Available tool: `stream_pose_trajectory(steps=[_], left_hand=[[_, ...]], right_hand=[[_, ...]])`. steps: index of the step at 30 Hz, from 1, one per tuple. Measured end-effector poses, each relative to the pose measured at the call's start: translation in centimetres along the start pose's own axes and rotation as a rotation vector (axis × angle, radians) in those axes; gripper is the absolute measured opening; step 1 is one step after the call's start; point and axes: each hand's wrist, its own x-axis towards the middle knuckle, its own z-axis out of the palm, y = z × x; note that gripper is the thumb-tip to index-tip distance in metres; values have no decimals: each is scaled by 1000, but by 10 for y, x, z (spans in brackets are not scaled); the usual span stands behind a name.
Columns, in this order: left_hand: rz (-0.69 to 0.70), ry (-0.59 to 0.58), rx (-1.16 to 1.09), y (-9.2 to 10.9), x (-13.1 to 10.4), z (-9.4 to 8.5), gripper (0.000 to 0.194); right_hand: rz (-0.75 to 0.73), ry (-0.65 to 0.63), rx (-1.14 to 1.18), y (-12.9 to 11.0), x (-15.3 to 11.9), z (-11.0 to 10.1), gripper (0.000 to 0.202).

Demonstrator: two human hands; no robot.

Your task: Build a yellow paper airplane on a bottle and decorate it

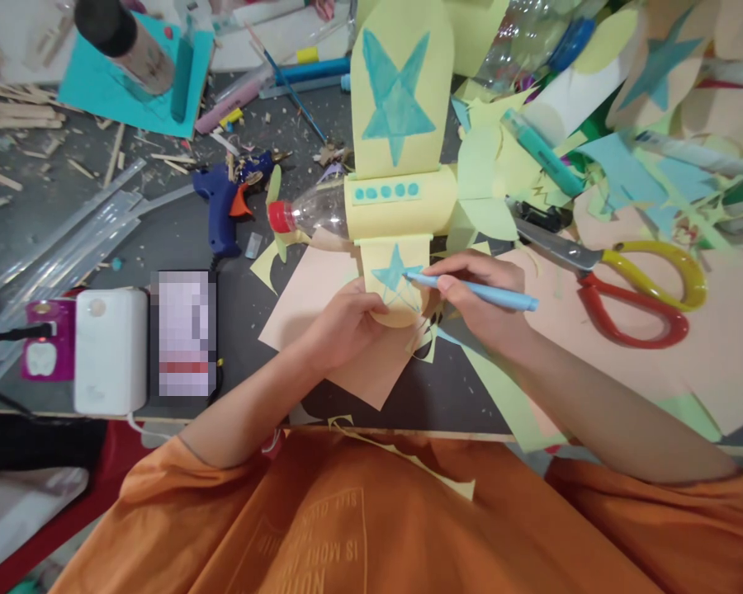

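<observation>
A plastic bottle with a red cap lies on its side, wrapped in yellow paper that bears a row of blue dots. Paper wings stick out from it; the far wing carries a filled blue star. On the near wing is a star that is partly coloured. My left hand pinches the near wing's edge between thumb and fingers. In my right hand is a light blue marker, its tip touching the star on the near wing.
Scissors with red and yellow handles lie at right among paper scraps. At left are a blue glue gun, clear glue sticks, a white power bank and a phone. A dark-capped bottle stands at far left.
</observation>
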Motion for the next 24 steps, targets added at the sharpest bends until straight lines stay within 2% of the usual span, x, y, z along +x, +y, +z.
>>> stream_pose_trajectory(steps=[2, 5, 11, 18, 20, 24], left_hand=[[3, 4, -15, 0, 0, 1, 38], [7, -6, -15, 1, 0, 1, 37], [12, -25, 9, 0, 0, -1, 36], [8, -33, 8, -2, 1, -4, 40], [11, -37, 23, -1, 2, -3, 41], [14, -45, 45, 0, 2, -2, 37]], right_hand=[[4, 34, 16, 0, 0, 3, 10], [-18, 9, 25, 1, 0, 2, 11], [-41, -192, -18, -3, 1, -6, 12], [-29, 6, -8, 3, -2, -1, 12], [-38, 1, -10, 3, -2, -1, 11], [-87, -91, -9, 0, 0, -1, 13]])
